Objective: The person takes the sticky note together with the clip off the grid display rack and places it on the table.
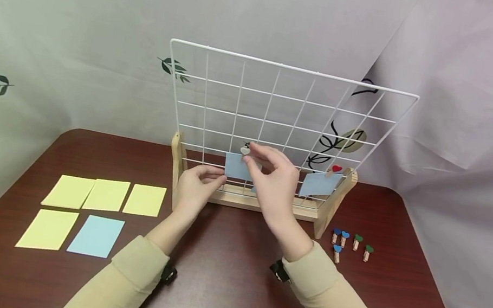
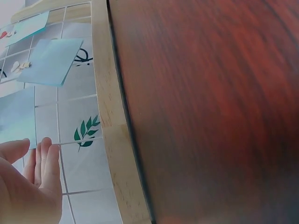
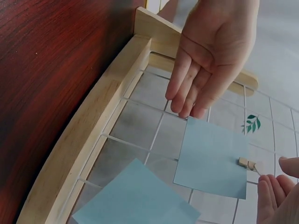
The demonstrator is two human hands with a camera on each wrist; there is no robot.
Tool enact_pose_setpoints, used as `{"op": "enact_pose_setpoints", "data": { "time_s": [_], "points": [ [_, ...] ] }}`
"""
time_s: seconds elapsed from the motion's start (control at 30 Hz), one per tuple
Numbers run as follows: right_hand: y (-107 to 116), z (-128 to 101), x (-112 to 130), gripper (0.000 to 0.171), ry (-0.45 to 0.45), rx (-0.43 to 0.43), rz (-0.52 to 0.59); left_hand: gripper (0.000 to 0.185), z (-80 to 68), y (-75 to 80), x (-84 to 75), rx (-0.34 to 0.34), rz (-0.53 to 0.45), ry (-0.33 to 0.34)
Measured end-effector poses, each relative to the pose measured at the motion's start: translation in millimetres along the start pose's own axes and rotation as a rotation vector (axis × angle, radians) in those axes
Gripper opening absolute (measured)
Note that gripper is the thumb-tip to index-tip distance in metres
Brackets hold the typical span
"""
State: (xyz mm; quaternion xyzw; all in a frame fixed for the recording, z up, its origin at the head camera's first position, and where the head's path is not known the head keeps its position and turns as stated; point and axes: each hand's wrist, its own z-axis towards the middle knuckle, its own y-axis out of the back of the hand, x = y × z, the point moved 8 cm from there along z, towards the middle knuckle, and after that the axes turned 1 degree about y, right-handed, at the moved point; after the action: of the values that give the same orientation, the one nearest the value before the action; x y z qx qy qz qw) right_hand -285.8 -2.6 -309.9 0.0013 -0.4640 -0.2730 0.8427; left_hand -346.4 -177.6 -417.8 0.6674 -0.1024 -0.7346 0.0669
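My left hand [image 1: 194,189] pinches the lower left corner of a blue paper note [image 1: 236,166] against the white wire grid [image 1: 257,91]. At the note's top edge my right hand [image 1: 276,187] pinches a small wooden clothespin [image 3: 247,164] with a white heart on it. The clothespin sits on the note's edge in the right wrist view. A second blue note [image 2: 51,60] hangs to the right from another white-heart clothespin [image 2: 19,66]; my right hand mostly hides it in the head view. Further right, a red-heart clothespin [image 1: 334,170] holds a tilted blue note [image 1: 319,184].
Wooden feet and a bar [image 1: 262,206] support the grid on the dark red table [image 1: 222,293]. At the left lie several yellow notes [image 1: 144,200] and one blue note [image 1: 96,236]. Several clothespins with blue and green hearts [image 1: 357,242] lie at the right.
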Motion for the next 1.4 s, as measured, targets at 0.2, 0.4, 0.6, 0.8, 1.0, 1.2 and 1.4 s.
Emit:
{"op": "enact_pose_setpoints", "data": {
  "time_s": [0.2,0.4,0.6,0.8,1.0,1.2,1.4],
  "points": [
    [-1.5,-0.2,3.4,0.027,0.043,-0.006,-0.067,0.015,0.8,-0.1,-2.1,-0.014,-0.003,-0.029],
    [-1.2,1.9,9.8,0.025,0.099,-0.017,-0.125,0.013,2.1,0.1,-3.9,-0.023,0.004,-0.035],
    [-0.8,4.4,11.4,0.024,0.083,-0.002,-0.183,0.010,3.6,-0.2,-6.2,-0.023,0.004,-0.050],
    [-2.8,5.9,12.7,0.024,0.049,0.022,-0.197,0.009,3.8,0.7,-7.6,-0.046,0.011,-0.069],
    [-6.8,5.1,14.2,0.026,0.034,0.020,-0.223,0.009,3.4,1.1,-7.9,-0.042,0.005,-0.057],
    [-11.8,-0.1,10.0,0.032,-0.028,0.016,-0.250,0.009,3.3,1.7,-7.9,-0.051,0.010,-0.067],
    [-13.9,-3.9,8.2,0.037,-0.046,0.006,-0.242,0.009,3.4,1.2,-8.3,-0.044,0.013,-0.078]
  ]
}}
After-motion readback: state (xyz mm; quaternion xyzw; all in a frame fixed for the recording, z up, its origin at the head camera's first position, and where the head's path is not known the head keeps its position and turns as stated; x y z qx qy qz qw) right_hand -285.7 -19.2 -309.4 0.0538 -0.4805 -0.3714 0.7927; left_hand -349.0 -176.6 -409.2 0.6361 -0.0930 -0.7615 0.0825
